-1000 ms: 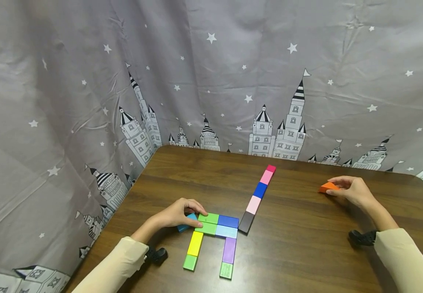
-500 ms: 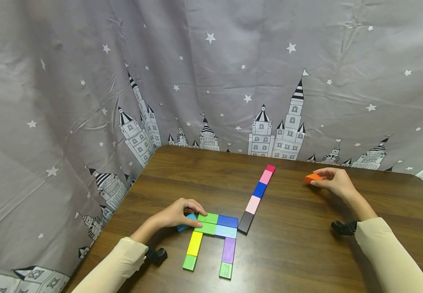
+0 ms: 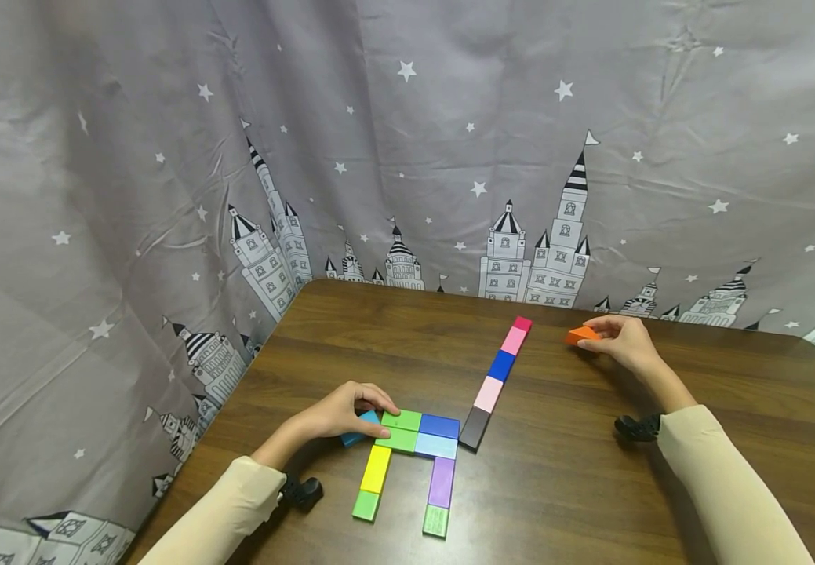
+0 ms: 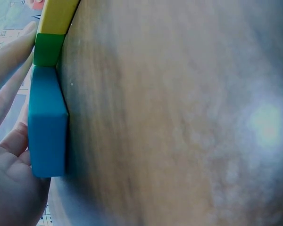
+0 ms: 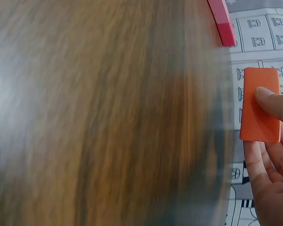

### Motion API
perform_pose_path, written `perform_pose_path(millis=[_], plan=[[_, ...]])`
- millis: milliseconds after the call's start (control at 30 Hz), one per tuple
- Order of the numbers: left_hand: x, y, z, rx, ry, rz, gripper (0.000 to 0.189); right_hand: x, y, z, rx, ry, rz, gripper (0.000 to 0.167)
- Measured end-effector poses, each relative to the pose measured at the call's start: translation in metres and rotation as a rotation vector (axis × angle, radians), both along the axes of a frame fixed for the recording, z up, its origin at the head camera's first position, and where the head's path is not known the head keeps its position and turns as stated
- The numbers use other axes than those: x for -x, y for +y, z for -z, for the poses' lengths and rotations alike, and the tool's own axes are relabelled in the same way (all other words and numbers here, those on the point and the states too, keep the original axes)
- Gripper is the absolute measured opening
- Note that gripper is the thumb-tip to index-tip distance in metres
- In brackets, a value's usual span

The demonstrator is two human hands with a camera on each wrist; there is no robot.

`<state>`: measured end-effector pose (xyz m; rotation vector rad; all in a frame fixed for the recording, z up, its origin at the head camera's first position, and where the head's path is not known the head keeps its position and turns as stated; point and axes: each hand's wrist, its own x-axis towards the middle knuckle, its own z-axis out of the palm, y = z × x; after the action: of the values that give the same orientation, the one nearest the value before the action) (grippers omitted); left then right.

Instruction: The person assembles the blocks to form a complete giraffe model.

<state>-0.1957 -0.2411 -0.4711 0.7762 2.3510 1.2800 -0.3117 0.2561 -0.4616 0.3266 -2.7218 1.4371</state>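
Observation:
In the head view my left hand (image 3: pixel 345 411) rests at the left end of a flat block figure, its thumb and fingertip touching the paired green blocks (image 3: pixel 404 421). Partly under that hand lies a blue block (image 3: pixel 360 430), its side large in the left wrist view. My right hand (image 3: pixel 624 344) pinches an orange wedge-shaped block (image 3: pixel 580 336) between thumb and fingers, right of the slanted row's far end. In the right wrist view the thumb presses the broad face of the orange block (image 5: pixel 260 113). A dark blue block (image 3: pixel 439 425) and a light blue block (image 3: pixel 437 446) adjoin the green pair.
From the dark grey block (image 3: pixel 474 428) a slanted row runs back to a red block (image 3: pixel 523 322). A yellow block (image 3: pixel 376 468) and a purple block (image 3: pixel 441 482), each with a green end piece, extend toward the front. A patterned curtain (image 3: pixel 407 157) hangs behind the wooden table (image 3: pixel 562 486).
My right hand has carried the orange block leftward and slightly back, closer to the red end of the slanted row. My left hand stays in place on the green blocks.

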Motion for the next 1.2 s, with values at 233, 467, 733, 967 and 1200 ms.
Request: perform_pose_path(millis=[233,467,733,967,1200], plan=[[0.0,0.0,0.001,-0.002,-0.002,-0.006,0.029,0.006,-0.017,0.001,-0.014,-0.032,0.003,0.042],[-0.001,0.0,0.0,0.006,-0.006,-0.007,0.029,0.012,-0.032,0.005,-0.018,-0.046,0.003,0.041],[-0.001,0.001,-0.003,0.014,-0.004,-0.006,0.029,0.019,-0.046,0.011,-0.023,-0.041,0.019,0.04],[-0.001,0.001,-0.004,0.019,-0.009,-0.008,0.029,0.021,-0.056,0.013,-0.009,-0.04,0.04,0.039],[-0.002,0.001,-0.005,0.015,-0.01,-0.004,0.029,0.021,-0.062,0.011,-0.013,-0.052,0.064,0.038]])
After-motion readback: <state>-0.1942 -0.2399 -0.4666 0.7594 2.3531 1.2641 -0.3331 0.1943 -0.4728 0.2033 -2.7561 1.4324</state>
